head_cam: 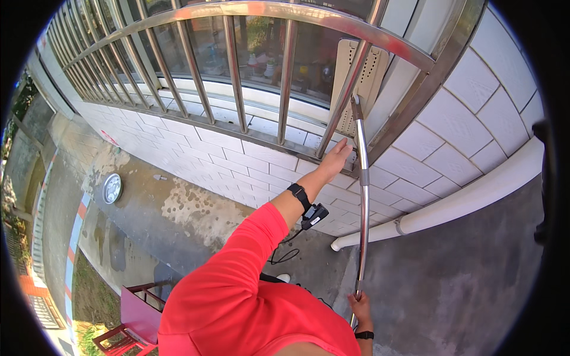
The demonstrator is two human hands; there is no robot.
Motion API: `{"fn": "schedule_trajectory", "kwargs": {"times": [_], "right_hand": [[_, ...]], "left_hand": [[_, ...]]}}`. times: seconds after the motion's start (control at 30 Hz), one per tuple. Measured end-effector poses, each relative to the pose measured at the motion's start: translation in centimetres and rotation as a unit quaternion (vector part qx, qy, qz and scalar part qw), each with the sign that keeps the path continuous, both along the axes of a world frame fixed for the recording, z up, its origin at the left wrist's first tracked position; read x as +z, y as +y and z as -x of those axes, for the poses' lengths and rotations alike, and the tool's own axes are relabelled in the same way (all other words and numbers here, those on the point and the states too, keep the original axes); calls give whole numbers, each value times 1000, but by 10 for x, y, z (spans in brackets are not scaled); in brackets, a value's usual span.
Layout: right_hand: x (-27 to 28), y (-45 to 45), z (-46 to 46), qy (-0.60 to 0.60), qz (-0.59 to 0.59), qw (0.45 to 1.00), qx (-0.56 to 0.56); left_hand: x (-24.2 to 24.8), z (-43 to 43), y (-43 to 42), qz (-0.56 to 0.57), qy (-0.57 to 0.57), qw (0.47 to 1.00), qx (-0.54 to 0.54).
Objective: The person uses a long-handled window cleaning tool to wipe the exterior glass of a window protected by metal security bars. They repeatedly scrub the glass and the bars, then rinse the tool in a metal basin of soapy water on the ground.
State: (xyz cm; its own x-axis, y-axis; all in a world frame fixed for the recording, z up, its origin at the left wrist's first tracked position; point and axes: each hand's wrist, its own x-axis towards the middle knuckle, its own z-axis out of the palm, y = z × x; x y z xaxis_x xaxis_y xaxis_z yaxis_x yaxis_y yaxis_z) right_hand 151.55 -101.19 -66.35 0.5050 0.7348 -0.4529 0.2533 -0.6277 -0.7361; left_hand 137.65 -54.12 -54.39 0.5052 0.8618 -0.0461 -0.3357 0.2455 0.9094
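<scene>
My right hand [360,308] grips the lower part of a steel mop pole [364,209]. The pole rises to a hinged joint on a beige flat mop head [349,84] with rows of holes. That head stands upright behind the metal window bars [287,80], against the right side of the window [258,58]. My left hand [336,160] is by the bottom rail of the bars, left of the pole, fingers extended and holding nothing. Whether it touches the rail, I cannot tell. A black strap with a small device [314,216] is on my left wrist.
White tiles [213,155] cover the wall below the window. A white drainpipe [427,222] runs down at the right. On the wet concrete floor [191,209] sits a round metal basin [112,188]. A red chair [129,340] and a red table [138,311] stand at lower left.
</scene>
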Motion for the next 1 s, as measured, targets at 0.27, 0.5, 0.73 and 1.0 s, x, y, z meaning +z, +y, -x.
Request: {"fn": "schedule_trajectory", "kwargs": {"times": [0.27,0.5,0.73,1.0], "right_hand": [[5,-21,35,-145,-55,983,-98],[2,-14,64,-178,-102,969,-135],[18,-38,77,-191,-90,967,-145],[39,-83,95,-242,-14,958,-153]], "left_hand": [[20,51,-19,-171,85,981,-9],[49,63,-30,-346,89,930,83],[66,70,-42,-438,93,875,184],[71,72,-54,-349,-12,936,43]]}}
